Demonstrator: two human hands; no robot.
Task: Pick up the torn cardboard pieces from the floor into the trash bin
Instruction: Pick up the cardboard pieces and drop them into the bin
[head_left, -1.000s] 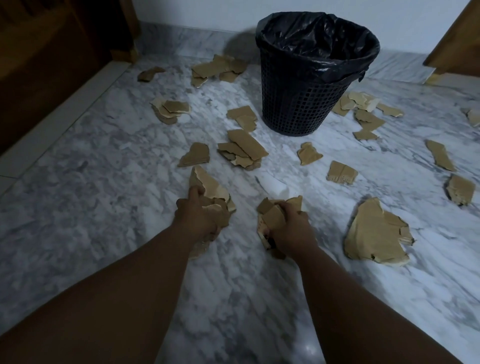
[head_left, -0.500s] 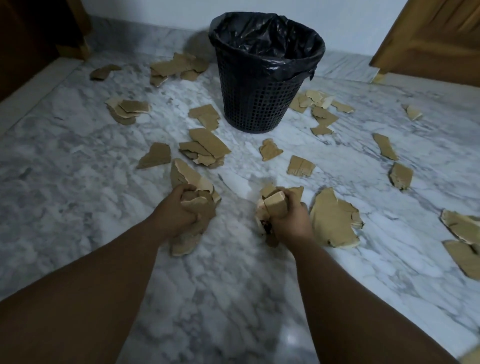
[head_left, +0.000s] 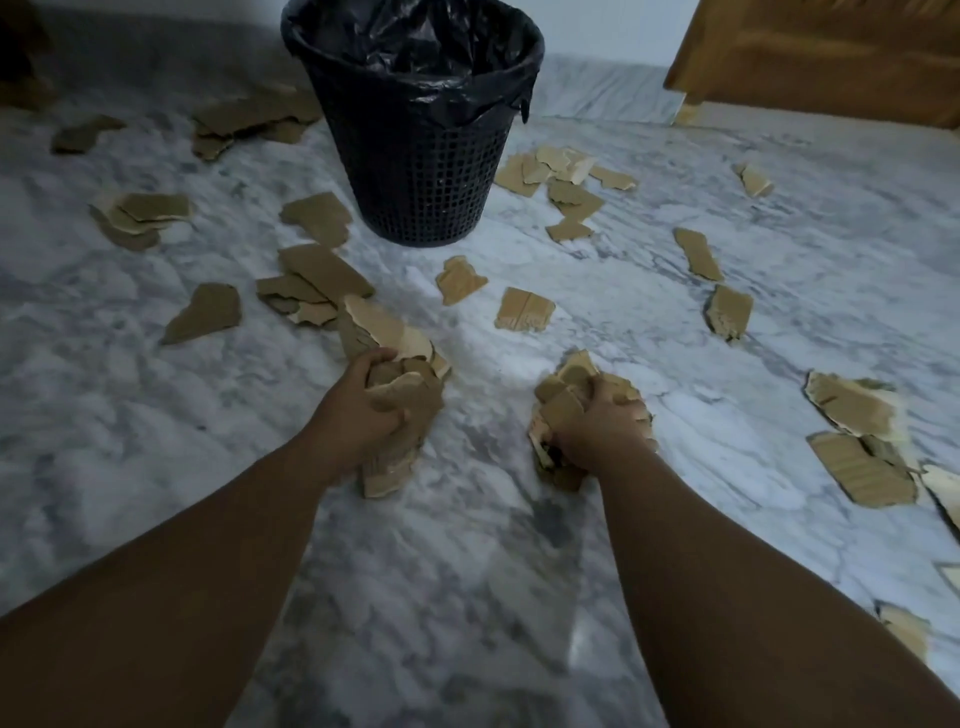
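A black mesh trash bin (head_left: 415, 171) with a black liner stands on the marble floor at the top centre. My left hand (head_left: 358, 410) is closed around a bunch of torn cardboard pieces (head_left: 387, 332), some sticking out above and below the fist. My right hand (head_left: 597, 423) grips a second bunch of cardboard pieces (head_left: 563, 382). Both hands are low over the floor, well in front of the bin. Several loose brown pieces lie around, such as a ridged square (head_left: 524, 309) and a heart-shaped piece (head_left: 208, 312).
More cardboard lies left of the bin (head_left: 140, 215), behind it (head_left: 244, 117), to its right (head_left: 563, 171), and at the right edge (head_left: 857, 436). A wooden furniture panel (head_left: 831, 57) stands at the top right. A white wall runs behind the bin.
The view has moved closer to the bin and shifted right. Both hands, holding their cardboard bunches, have advanced towards the bin. The large piece beside my right hand is out of sight.
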